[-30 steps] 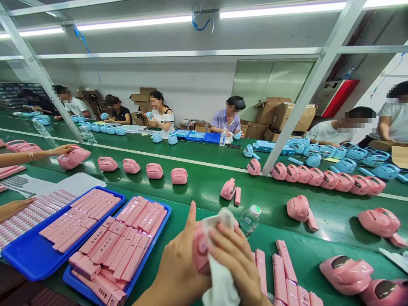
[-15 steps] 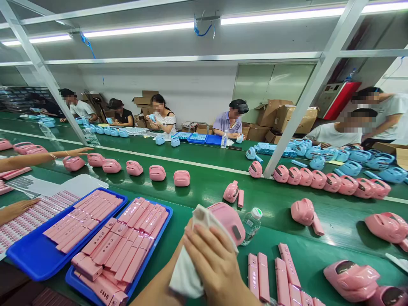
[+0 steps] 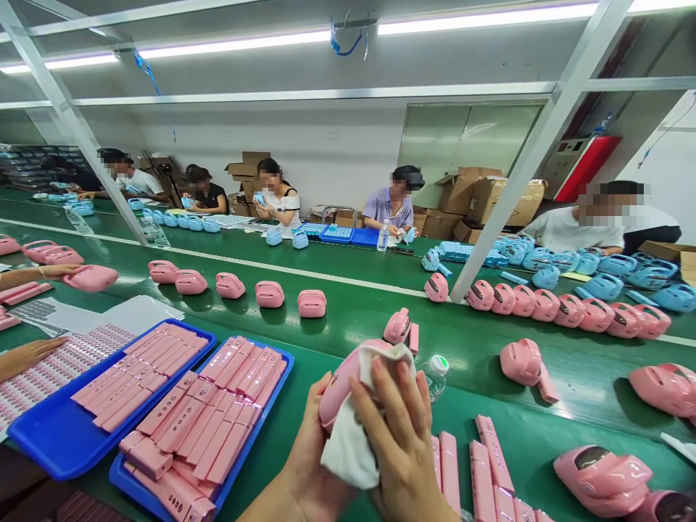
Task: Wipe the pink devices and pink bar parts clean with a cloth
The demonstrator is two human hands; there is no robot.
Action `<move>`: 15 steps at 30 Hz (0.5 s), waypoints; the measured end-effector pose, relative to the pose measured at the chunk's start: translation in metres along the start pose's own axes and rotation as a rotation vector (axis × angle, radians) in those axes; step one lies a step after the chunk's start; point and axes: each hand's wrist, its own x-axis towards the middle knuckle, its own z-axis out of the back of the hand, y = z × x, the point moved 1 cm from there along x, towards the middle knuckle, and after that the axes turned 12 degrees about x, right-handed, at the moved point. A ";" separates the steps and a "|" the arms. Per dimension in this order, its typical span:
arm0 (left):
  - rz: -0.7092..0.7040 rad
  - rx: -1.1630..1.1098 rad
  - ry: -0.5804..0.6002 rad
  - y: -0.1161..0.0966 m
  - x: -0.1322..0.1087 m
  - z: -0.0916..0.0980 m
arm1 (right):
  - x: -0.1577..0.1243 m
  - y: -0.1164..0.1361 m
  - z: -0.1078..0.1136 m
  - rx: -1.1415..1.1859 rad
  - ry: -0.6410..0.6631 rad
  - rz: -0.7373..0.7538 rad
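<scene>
A rounded pink plastic housing [image 3: 338,384] is held up in front of me over the green work surface. My left hand [image 3: 315,435] wraps around its left side and underside. Against its right side my right hand [image 3: 394,428] presses a white cloth [image 3: 348,442], with the fingers spread over the fabric. Part of the housing is hidden by the cloth and fingers. Just behind stands a clear bottle [image 3: 435,373] with a green and white cap. Several long pink bars [image 3: 481,471] lie to the right of my right hand.
Two blue trays [image 3: 54,453] of pink bars lie at left, beside a sticker sheet [image 3: 117,339]. Pink housings [image 3: 270,294] line the green conveyor [image 3: 353,319]; more [image 3: 603,478] sit at right. A co-worker's hand [image 3: 57,270] grips one at far left. A metal post [image 3: 511,167] rises ahead.
The housing has turned and shifted left in my hands, and the cloth has moved up onto its right side. At far left a co-worker has picked up a pink housing from the row.
</scene>
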 end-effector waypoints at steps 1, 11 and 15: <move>0.006 -0.040 -0.015 0.000 -0.001 -0.001 | 0.002 -0.001 0.000 0.119 -0.039 -0.101; 0.158 0.033 -0.043 -0.003 -0.006 0.016 | -0.014 0.006 -0.005 1.270 -0.463 -1.423; 0.192 0.194 0.070 -0.006 -0.006 0.026 | -0.006 0.021 0.000 1.226 -0.498 -1.336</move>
